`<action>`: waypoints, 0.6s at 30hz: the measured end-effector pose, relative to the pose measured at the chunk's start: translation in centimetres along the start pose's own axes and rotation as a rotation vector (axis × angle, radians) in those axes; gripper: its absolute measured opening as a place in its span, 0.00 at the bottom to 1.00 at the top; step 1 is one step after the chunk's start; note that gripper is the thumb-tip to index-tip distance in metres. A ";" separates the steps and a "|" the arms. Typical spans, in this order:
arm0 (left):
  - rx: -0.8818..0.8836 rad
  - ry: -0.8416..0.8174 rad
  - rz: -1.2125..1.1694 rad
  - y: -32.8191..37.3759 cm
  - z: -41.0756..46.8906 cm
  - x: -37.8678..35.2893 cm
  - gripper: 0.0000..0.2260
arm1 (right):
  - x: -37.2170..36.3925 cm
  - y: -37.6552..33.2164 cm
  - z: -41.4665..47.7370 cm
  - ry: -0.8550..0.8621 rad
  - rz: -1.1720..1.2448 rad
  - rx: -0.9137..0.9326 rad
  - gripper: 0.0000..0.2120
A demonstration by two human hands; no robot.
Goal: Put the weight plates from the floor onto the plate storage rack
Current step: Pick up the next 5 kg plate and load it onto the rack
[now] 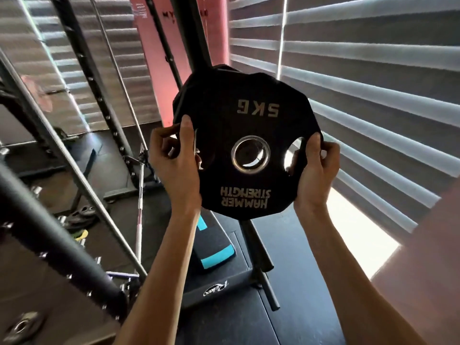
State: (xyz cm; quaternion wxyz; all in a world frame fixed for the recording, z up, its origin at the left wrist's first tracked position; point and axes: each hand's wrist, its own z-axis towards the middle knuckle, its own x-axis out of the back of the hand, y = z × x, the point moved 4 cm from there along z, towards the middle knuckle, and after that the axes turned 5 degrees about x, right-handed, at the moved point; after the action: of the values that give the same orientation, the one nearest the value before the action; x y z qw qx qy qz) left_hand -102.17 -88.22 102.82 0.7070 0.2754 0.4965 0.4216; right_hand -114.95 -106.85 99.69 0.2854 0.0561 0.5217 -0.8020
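1. My left hand [174,160] grips 5 kg plate [246,120] at its 9 o'clock, right hand [315,168] at 3; plate upright, in front of rack post [196,33].
2. Prob. mid-racking; next: align hub [250,154] w/ peg (hidden), slide on.

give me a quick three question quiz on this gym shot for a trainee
1. True or false: the lettering on the weight plate reads upright in this view.
2. Its printed weight reads: A 5 KG, B 10 KG, C 20 KG?
3. Fill in: the left hand and right hand grip the plate by its opposite ____.
Key: 1 false, it is upside down; 2 A; 3 sides.
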 end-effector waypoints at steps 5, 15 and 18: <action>-0.085 0.068 0.013 -0.5 -0.7 -0.8 0.10 | 0.1 1.6 1.5 -0.047 0.028 -0.060 0.09; -0.274 0.242 0.151 -1.7 -0.7 -0.5 0.19 | -2.2 4.8 3.6 -0.248 0.138 -0.034 0.17; -0.305 0.256 0.202 -2.2 0.1 -0.5 0.26 | -2.9 6.0 4.1 -0.301 0.136 -0.070 0.21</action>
State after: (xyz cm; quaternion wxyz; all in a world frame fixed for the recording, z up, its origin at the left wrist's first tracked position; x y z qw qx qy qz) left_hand -101.46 -89.73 101.26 0.6259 0.1578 0.4826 0.5920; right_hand -108.59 -111.04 97.81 0.4157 -0.0392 0.4956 -0.7616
